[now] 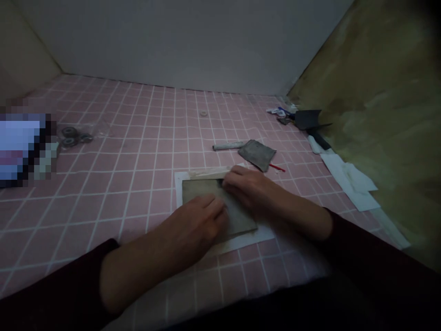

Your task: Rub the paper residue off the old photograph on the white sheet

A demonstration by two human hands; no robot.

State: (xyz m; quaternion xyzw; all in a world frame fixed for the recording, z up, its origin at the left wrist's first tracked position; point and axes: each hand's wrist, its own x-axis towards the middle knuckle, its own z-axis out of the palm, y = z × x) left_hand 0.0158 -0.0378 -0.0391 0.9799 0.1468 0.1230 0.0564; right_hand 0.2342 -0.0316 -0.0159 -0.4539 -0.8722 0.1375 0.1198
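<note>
A flat grey rectangular sheet (196, 188) lies on white paper (178, 184) in front of me. My left hand (203, 220) is over the sheet's near left part, with the fingers curled in and pressed together. At its far right part my right hand (251, 186) is closed, fingertips pinched near a small dark spot that I cannot identify. Whatever either hand holds is hidden by the fingers. Along the far edge of the sheet runs a pale strip (206, 174). The picture is dim, and both hands are slightly blurred.
Beyond my right hand lie a grey square piece (257, 154), a pale tube (227, 145) and a thin red stick (277, 168). Dark rolls (70, 133) in clear plastic are at left, beside a pixelated screen (17, 149). Folded white papers (347, 179) and a dark-bladed tool (308, 120) line the right wall.
</note>
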